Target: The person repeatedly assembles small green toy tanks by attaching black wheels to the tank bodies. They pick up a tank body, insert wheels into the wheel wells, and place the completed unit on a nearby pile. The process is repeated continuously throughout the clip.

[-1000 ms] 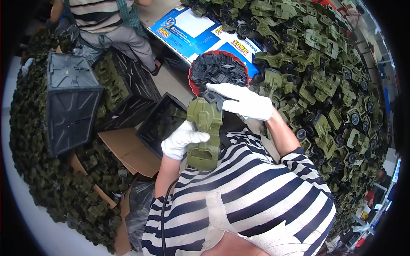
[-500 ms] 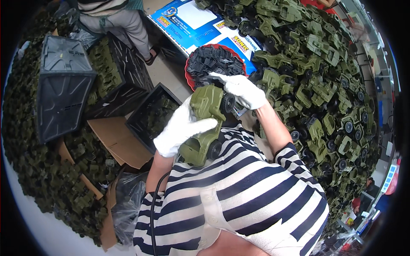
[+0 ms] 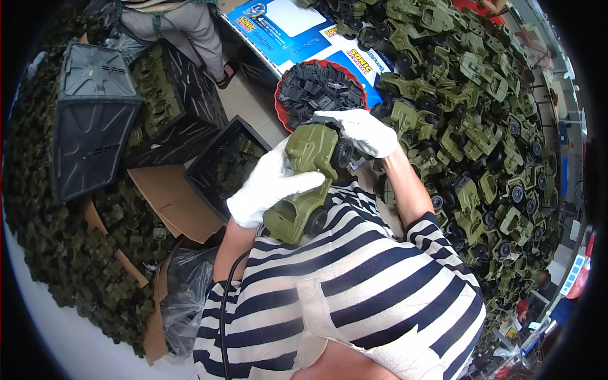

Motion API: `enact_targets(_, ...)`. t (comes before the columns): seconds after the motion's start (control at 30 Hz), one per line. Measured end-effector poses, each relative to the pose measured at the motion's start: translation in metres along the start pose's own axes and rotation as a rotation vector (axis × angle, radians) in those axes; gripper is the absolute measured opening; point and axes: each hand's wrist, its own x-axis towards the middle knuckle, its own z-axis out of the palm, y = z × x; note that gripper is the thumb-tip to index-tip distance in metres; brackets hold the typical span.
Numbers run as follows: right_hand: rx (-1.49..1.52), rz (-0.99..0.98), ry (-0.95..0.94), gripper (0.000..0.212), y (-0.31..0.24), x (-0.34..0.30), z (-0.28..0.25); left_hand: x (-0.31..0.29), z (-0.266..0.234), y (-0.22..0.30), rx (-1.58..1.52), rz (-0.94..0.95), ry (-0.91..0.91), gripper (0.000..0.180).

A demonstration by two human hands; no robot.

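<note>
An olive-green toy jeep (image 3: pixel 310 149) with black wheels is gripped in my white-gloved left hand (image 3: pixel 263 190), thumb laid across its side. It is tilted in front of my chest. At its far end, my gloved right hand (image 3: pixel 364 132) is closed, fingers bent together and pointing left over the jeep's end. Whatever lies between those fingertips is hidden. Just beyond stands a red scalloped bowl (image 3: pixel 278 104) heaped with small dark grey plastic parts (image 3: pixel 320 85).
Many green toy jeeps (image 3: pixel 475 136) are piled on the right. A blue-and-white printed sheet (image 3: pixel 285 35) lies beyond the bowl. Black crates (image 3: pixel 95 142), an open cardboard box (image 3: pixel 174 202) and heaped green parts (image 3: pixel 69 272) are on the left. Another person's legs (image 3: pixel 183 31) stand at the far left.
My right hand has drawn back slightly from over the bowl to the jeep's far end. The jeep and my left hand have barely moved.
</note>
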Motion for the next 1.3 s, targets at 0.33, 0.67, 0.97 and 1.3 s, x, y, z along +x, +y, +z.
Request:
enact_targets(0.33, 0.178, -0.051, 0.083, 0.075, 0.014, 0.006, 0.004, 0.001, 0.002, 0.013, -0.039, -0.099, 0.033, 0.07)
enact_targets(0.67, -0.078, -0.044, 0.061, 0.061, 0.011, 0.002, -0.006, 0.006, -0.005, -0.002, 0.012, -0.039, -0.004, 0.068)
enact_targets(0.97, -0.196, -0.132, 0.009, 0.047, 0.01, 0.007, -0.01, 0.011, -0.006, -0.004, 0.107, 0.042, 0.086, 0.07)
enact_targets(1.3, -0.438, -0.257, 0.123, 0.092, 0.006, 0.015, 0.024, 0.029, -0.007, -0.048, 0.289, 0.363, 0.249, 0.107)
